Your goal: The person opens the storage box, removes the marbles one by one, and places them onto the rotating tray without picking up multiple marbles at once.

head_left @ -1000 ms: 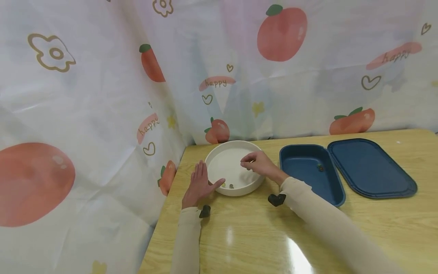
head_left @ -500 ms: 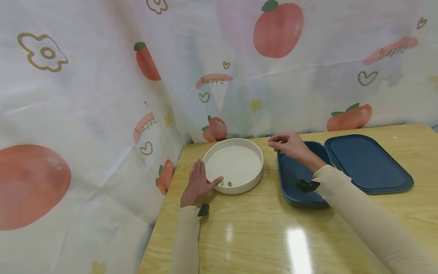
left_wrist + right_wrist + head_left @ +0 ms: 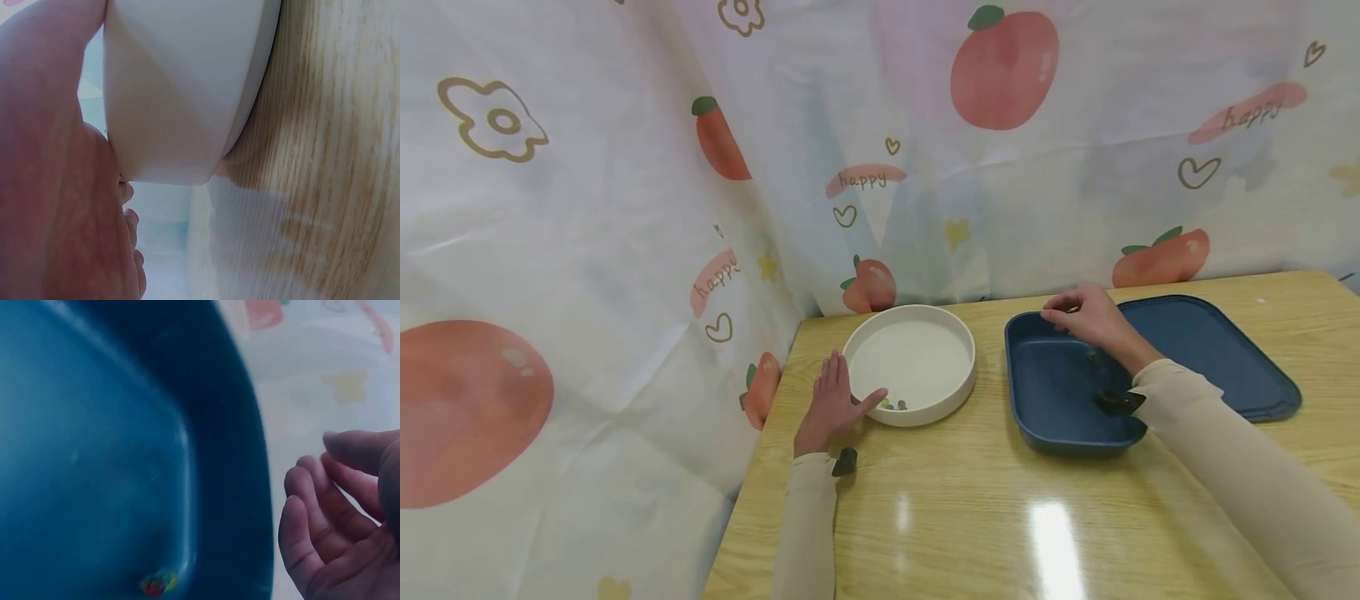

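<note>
My left hand [image 3: 831, 404] rests with straight fingers along the left side of a round white tray [image 3: 917, 417], its thumb at the near rim. In the left wrist view, the palm lies close against the tray's outer wall [image 3: 175, 94]. Several small marbles [image 3: 902, 406] lie inside the tray near the thumb. My right hand [image 3: 1090, 317] is over the far edge of a blue rectangular box [image 3: 1052, 392]. The right wrist view shows its fingers loosely bent, thumb near the index fingertip, nothing visible between them. Small red and yellow-green marbles [image 3: 159, 583] lie in a corner of the box.
A flat blue lid [image 3: 1210, 350] lies on the wooden table [image 3: 940, 517] right of the box, partly behind the right forearm. A fruit-printed curtain [image 3: 820, 100] hangs along the table's back and left sides. Both wrists carry small black cameras [image 3: 845, 462].
My right hand has moved right, from over the white tray to over the blue box. One more marble now shows by the tray's near rim. The left hand stays in place.
</note>
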A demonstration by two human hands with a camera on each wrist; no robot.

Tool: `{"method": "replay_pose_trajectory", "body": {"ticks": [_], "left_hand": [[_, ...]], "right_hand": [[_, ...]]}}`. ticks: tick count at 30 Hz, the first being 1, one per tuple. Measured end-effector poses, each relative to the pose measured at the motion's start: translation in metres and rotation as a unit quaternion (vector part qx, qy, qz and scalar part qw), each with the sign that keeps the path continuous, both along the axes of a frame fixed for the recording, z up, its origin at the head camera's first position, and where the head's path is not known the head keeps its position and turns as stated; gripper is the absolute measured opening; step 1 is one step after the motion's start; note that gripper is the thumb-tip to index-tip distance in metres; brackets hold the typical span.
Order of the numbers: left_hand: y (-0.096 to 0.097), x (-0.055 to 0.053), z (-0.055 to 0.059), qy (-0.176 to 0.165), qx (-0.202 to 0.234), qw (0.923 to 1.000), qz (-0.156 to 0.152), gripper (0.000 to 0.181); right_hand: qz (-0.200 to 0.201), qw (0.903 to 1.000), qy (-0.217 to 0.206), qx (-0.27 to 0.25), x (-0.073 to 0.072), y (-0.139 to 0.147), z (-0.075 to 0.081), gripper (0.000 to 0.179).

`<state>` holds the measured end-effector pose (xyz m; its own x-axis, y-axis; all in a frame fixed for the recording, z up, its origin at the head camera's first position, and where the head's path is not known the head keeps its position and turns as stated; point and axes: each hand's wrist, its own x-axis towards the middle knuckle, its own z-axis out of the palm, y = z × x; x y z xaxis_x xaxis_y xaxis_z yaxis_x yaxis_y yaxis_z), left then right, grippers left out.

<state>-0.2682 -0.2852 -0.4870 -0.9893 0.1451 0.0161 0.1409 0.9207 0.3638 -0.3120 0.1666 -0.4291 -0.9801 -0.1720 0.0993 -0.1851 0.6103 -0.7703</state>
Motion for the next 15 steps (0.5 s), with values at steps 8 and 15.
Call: {"method": "replay_pose_trajectory", "body": {"ticks": [8,15], "left_hand": [[0.0,0.0,0.0,0.008,-0.003,1.0,-0.002,0.114],[0.0,0.0,-0.001,0.006,-0.004,1.0,0.001,0.115]], "right_hand": [[0.011,0.9948,0.015,0.1,-0.006,0.012,-0.018,0.031],[0.036,0.9812,0.017,0.189,-0.007,0.013,-0.026,0.024]]}}
